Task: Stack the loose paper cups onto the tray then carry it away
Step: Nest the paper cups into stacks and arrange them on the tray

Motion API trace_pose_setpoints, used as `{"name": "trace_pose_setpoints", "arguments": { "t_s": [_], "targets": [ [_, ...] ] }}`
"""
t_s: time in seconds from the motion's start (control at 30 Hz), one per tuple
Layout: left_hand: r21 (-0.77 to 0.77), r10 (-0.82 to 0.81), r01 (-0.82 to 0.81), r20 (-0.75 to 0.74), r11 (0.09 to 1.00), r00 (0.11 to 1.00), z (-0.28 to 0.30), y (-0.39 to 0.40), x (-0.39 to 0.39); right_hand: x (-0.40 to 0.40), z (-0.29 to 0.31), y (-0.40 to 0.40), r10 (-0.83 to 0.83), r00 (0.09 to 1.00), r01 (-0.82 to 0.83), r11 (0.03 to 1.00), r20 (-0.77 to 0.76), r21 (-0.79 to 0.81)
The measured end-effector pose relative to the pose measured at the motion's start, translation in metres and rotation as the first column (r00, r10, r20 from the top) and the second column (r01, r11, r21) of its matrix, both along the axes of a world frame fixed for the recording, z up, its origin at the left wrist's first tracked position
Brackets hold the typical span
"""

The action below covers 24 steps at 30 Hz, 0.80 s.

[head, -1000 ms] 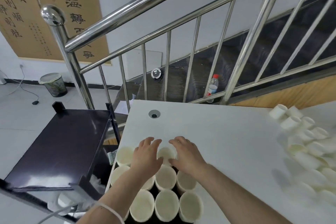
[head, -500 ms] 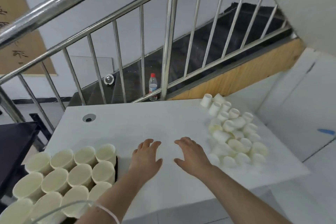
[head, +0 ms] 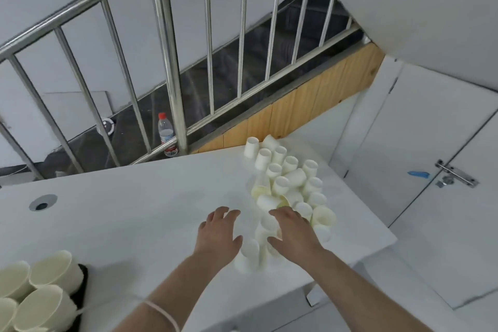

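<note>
**Q:** Where are the cups sitting?
**Me:** Loose cups are lying in a heap on the far right side of the table. Some are standing mouth-up, some are tipped over. The tray is sitting at the near left, well apart. It is holding upright cups packed rim to rim, and the frame is cutting most of it off.

**Q:** And your hands?
**Me:** Both are gripping nothing. My left hand is hovering with fingers spread, just beside the heap's near edge. My right hand is reaching over the nearest cups, fingers loose and extended. Whether it is touching one, I cannot tell.

**Q:** Why both hands at once?
**Me:** My guess is I'm bracketing the near cups, one hand per side, to gather several rather than one. They look light, so the tipped ones will probably roll if nudged.

**Q:** Risk?
**Me:** The heap is lying near the table's right edge, so a careless sweep could send cups over it.

**Q:** Progress?
**Me:** Part way, I reckon. The heap is looking large, and the carrying is not yet begun.
</note>
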<state>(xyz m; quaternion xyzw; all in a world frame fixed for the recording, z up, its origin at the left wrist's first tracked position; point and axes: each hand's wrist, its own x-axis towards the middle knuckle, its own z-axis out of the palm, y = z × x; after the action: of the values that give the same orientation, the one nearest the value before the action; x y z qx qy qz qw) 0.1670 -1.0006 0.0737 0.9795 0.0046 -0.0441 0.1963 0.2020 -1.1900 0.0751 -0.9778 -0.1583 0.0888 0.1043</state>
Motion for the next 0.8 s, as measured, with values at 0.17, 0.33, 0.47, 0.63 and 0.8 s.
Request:
{"name": "trace_pose_setpoints", "arguments": {
  "t_s": [0.17,0.33,0.47,0.63,0.8],
  "targets": [
    [-0.036,-0.007,0.006,-0.023,0.999,1.000,-0.018,-0.024,0.051,0.045,-0.010,-0.026,-0.028,0.999,0.026,0.998,-0.033,-0.055],
    [-0.086,0.019,-0.023,-0.047,0.996,0.999,-0.033,-0.034,0.103,0.105,-0.016,-0.036,-0.019,0.998,0.012,0.994,-0.064,-0.112],
    [-0.094,0.072,-0.079,-0.076,0.992,0.994,-0.045,-0.023,0.136,0.153,-0.028,-0.025,-0.020,0.996,0.008,0.992,-0.091,-0.126],
    [-0.076,0.123,-0.134,-0.133,0.988,0.983,-0.055,-0.009,0.155,0.184,-0.044,-0.009,-0.023,0.993,0.010,0.993,-0.112,-0.121],
    [-0.074,0.171,-0.183,-0.139,0.980,0.975,-0.059,-0.007,0.170,0.214,-0.060,0.004,0.000,0.997,-0.012,0.990,-0.082,-0.143]
  ]
}}
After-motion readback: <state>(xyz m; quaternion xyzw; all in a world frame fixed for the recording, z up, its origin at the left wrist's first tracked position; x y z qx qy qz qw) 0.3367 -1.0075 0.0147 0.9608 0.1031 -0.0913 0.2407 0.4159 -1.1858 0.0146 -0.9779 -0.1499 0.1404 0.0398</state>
